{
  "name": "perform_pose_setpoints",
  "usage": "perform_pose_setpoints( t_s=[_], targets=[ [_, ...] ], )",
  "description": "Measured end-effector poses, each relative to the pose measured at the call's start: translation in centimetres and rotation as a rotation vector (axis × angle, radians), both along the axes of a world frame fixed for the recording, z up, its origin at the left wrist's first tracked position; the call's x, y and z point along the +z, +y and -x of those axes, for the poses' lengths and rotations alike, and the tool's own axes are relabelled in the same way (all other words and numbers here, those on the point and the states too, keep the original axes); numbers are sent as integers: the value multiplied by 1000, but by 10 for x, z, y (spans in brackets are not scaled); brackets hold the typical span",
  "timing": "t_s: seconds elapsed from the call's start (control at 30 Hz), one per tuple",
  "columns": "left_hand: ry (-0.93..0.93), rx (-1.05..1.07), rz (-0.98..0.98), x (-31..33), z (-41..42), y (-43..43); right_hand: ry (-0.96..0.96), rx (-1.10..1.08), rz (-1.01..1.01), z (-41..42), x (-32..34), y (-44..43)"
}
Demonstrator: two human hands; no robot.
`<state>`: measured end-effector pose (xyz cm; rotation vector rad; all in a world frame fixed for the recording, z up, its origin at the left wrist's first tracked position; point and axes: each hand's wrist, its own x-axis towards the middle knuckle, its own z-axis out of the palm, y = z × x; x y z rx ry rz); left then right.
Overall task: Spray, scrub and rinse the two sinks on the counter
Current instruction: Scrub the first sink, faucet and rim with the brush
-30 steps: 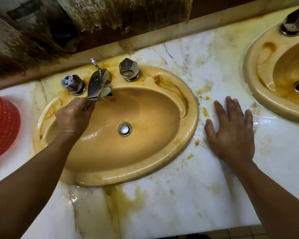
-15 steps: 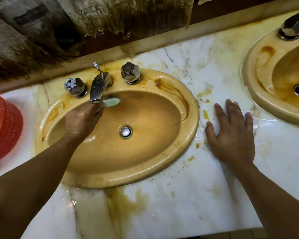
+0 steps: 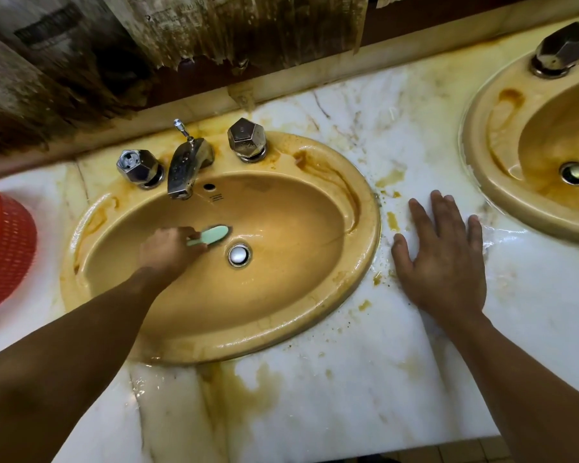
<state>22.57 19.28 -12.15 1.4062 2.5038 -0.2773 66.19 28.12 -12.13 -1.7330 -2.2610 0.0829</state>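
Your left hand (image 3: 168, 250) is down in the left sink (image 3: 234, 345), the yellow oval basin filling the middle of the frame. Its fingers are curled round the handle of a pale green brush (image 3: 211, 235). The brush head lies against the basin floor just up and left of the drain (image 3: 238, 254). Your forearm runs in from the lower left corner over the near rim.

At the back of this sink the spout (image 3: 186, 167) stands between two faceted metal knobs, one on its left (image 3: 137, 167) and one on its right (image 3: 247, 138). Brown stains streak the rim, heaviest along the upper right curve, and the basin looks wet.

Your right hand (image 3: 445, 265) rests palm down on the counter (image 3: 348, 379), just right of this sink and between the two basins. The fingers are straight and slightly spread, the thumb out towards the sink rim, and it holds nothing. The marble round it is wet and spotted with brown drips, with a broad stain below the sink's near edge.

The right sink (image 3: 478, 145) is cut off by the right edge of the frame. It shows one knob (image 3: 564, 50) at the upper right, its own drain (image 3: 576, 173), and the same brown staining.

A red basket (image 3: 4, 245) sits at the left edge. Torn, darkened paper (image 3: 214, 28) hangs on the wall along the top.
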Motion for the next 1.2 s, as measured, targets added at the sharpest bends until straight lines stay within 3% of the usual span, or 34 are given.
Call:
perform_pose_setpoints(
  t_s=[0.2, 0.27, 0.33, 0.43, 0.53, 0.63, 0.8, 0.93, 1.1, 1.2],
  targets=[
    [183, -154, 331, 32, -20, 30, -23, 12, 57, 0, 3, -1],
    [118, -118, 368, 36, -31, 25, -17, 19, 111, -2, 7, 1],
    [-101, 13, 265, 36, -50, 9, 23, 23, 206, -4, 15, 5],
    [-544, 334, -70, 46, -91, -27, 85, 16, 395, -3, 33, 12],
    [-746, 453, -371, 69, -130, -59, 407, -27, 440, 21, 70, 2],
    [-795, 445, -572, 100, -152, -73, 575, 33, 470, 72, 114, -35],
    [-810, 393, -774, 155, -163, -78, 716, 144, 855, 150, 163, -78],
    [-823, 355, -738, 179, -153, -76, 821, 104, 945, 185, 189, -82],
    [-880, 279, -618, 168, -109, -82, 869, 24, 869, 225, 194, -72],
    [-710, 243, -616, 142, -57, -114, 960, -107, 852, 239, 193, -57]
  ],
)
